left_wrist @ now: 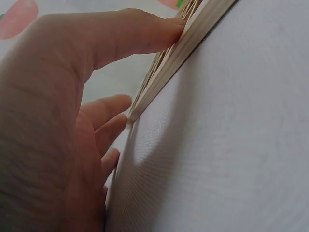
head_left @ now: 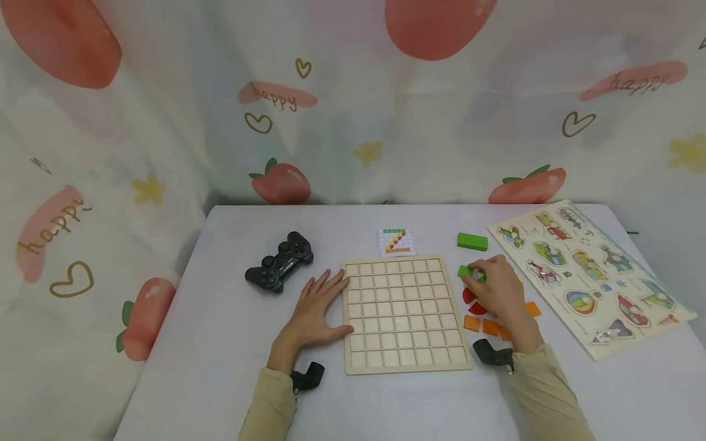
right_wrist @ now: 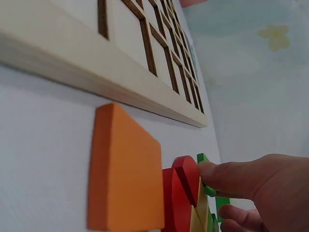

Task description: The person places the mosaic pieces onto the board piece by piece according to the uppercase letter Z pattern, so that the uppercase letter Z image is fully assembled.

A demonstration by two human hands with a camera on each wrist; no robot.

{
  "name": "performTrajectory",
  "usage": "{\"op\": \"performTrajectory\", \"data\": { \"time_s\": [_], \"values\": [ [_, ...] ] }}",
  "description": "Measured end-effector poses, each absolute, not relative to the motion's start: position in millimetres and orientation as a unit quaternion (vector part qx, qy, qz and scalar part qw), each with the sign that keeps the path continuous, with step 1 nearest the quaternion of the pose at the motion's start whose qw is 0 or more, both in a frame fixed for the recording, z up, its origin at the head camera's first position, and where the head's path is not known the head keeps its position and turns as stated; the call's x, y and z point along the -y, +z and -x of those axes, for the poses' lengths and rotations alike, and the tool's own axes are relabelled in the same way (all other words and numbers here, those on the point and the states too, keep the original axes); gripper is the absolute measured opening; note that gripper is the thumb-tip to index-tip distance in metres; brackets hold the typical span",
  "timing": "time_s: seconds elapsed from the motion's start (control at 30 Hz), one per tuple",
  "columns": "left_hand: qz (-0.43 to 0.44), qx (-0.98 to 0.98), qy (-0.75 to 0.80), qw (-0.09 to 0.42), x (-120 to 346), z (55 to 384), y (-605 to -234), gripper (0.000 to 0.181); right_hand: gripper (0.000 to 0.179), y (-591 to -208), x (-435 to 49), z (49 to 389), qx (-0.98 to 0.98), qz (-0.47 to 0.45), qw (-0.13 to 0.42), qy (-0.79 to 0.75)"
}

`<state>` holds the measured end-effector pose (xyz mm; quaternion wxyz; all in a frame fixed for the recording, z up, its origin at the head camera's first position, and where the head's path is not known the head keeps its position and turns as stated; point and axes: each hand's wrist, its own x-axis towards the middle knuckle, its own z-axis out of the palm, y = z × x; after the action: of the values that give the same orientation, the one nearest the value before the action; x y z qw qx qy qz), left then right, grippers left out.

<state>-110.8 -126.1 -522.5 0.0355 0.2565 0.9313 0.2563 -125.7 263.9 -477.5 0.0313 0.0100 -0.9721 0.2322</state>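
Observation:
A wooden grid board with rows of square cells lies flat on the table. My left hand rests at its left edge, fingers spread, with thumb and fingertips on the frame. In the left wrist view the thumb touches the board's side. To the right of the board, my right hand pinches a green block between thumb and fingers. Beside and under that hand lie red pieces, orange square blocks and yellow pieces, partly hidden by it.
A small pattern card lies behind the board. A green block row sits at the back right. A black game controller is at the left. At the right lies a picture puzzle board. A printed curtain hangs behind.

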Motion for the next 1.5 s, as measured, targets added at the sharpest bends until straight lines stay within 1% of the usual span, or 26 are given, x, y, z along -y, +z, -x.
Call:
{"op": "performTrajectory", "data": {
  "time_s": [0.13,0.23,0.33,0.43,0.53,0.63,0.7,0.93,1.1,1.2,1.3,1.4,1.43,1.5],
  "values": [
    [-0.254,-0.932,0.257,0.029,128.2,111.9,-520.3,0.097,0.022,-473.7,-258.9,133.2,0.967,-0.004,0.055,0.247],
    [-0.254,-0.932,0.255,0.029,129.5,112.9,-518.3,0.096,0.014,-468.2,-248.9,140.8,0.959,-0.012,0.085,0.272],
    [-0.256,-0.932,0.256,0.027,129.9,114.3,-516.7,0.096,0.013,-462.9,-228.6,151.3,0.939,-0.044,0.102,0.325],
    [-0.255,-0.932,0.257,0.025,129.5,114.6,-516.3,0.095,0.012,-461.8,-197.0,163.6,0.908,-0.091,0.084,0.401],
    [-0.254,-0.931,0.259,0.029,128.5,113.2,-517.4,0.095,0.011,-467.6,-162.2,174.4,0.883,-0.136,0.039,0.448],
    [-0.258,-0.929,0.262,0.034,127.1,111.5,-519.8,0.095,0.01,-474.8,-133.9,179.7,0.878,-0.158,-0.005,0.452],
    [-0.262,-0.927,0.265,0.029,126.3,111.2,-521.4,0.094,0.011,-478.4,-121.1,180.8,0.884,-0.166,-0.023,0.436],
    [-0.266,-0.928,0.258,0.029,122.7,112.2,-524.5,0.095,0.009,-486.9,-108.2,181.0,0.918,-0.175,-0.019,0.355],
    [-0.263,-0.931,0.25,0.034,124.0,112.6,-522.9,0.096,0.011,-488.5,-110.7,181.4,0.911,-0.176,-0.016,0.373],
    [-0.259,-0.932,0.253,0.03,124.9,111.1,-522.8,0.095,0.015,-484.7,-124.1,179.0,0.907,-0.154,-0.003,0.392],
    [-0.259,-0.931,0.256,0.028,125.4,110.6,-522.9,0.095,0.02,-476.0,-157.6,171.7,0.914,-0.105,0.025,0.391],
    [-0.256,-0.932,0.254,0.03,124.3,110.2,-523.3,0.096,0.024,-467.4,-205.9,161.1,0.935,-0.034,0.053,0.349],
    [-0.254,-0.933,0.255,0.029,124.1,110.0,-523.3,0.097,0.026,-465.0,-222.0,157.1,0.942,-0.005,0.056,0.332],
    [-0.251,-0.933,0.255,0.028,124.1,109.6,-523.7,0.097,0.032,-460.7,-250.4,149.8,0.951,0.052,0.042,0.3]
  ]
}}
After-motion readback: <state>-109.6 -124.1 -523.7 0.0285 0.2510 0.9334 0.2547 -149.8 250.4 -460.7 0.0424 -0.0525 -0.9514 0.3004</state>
